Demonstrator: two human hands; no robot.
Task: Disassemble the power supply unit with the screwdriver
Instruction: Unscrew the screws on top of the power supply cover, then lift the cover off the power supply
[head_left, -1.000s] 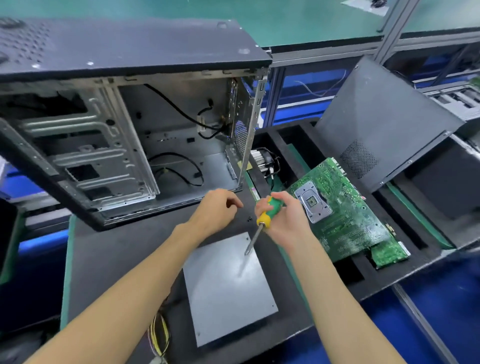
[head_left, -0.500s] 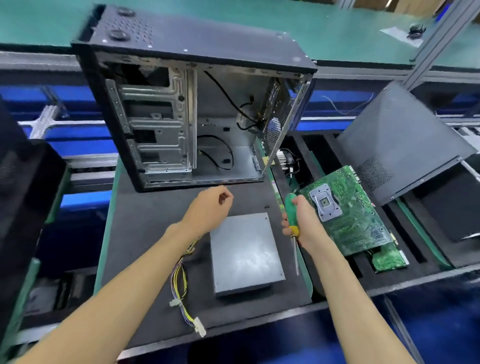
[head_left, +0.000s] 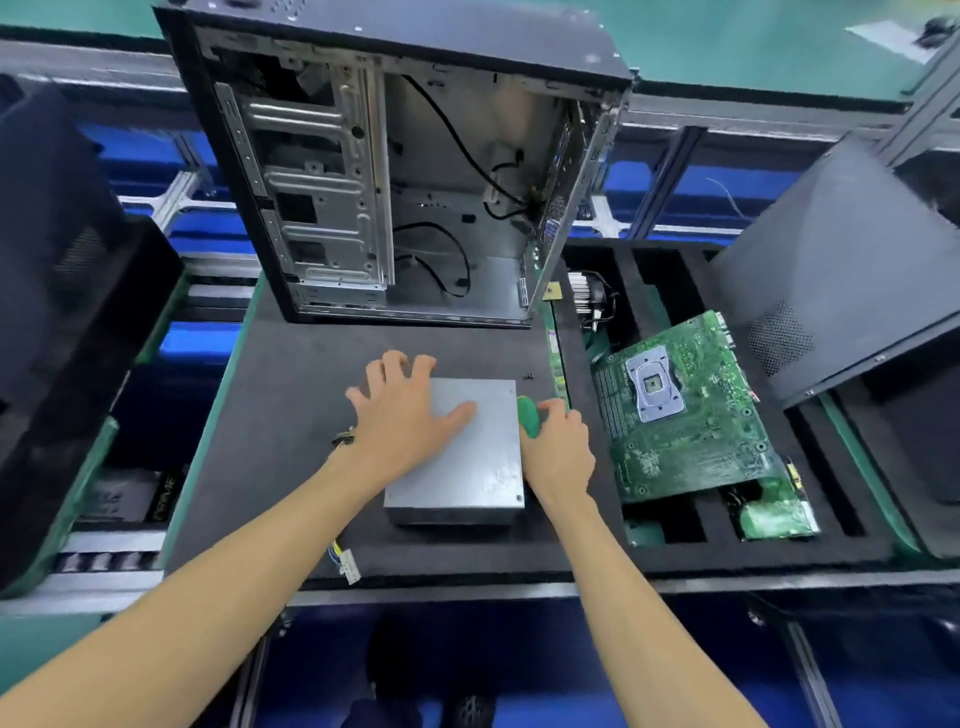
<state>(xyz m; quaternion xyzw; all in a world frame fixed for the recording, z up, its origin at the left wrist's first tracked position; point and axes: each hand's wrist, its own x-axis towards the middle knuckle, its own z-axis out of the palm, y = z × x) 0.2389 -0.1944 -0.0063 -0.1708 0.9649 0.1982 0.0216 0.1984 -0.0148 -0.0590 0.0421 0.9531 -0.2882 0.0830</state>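
Power supply unit (head_left: 467, 457) lies flat on the counter (head_left: 280, 395), long axis running away from the person, left hand (head_left: 405, 415) spread open pressing its lid, right hand (head_left: 558, 452) gripping the screwdriver (head_left: 529, 417) against its right edge.

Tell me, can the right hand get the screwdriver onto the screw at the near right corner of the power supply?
Probably yes: the right hand grips the screwdriver beside the power supply, and that corner screw lies uncovered.

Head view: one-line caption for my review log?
Left hand rests spread on the grey power supply; right hand grips the green screwdriver at its right edge.
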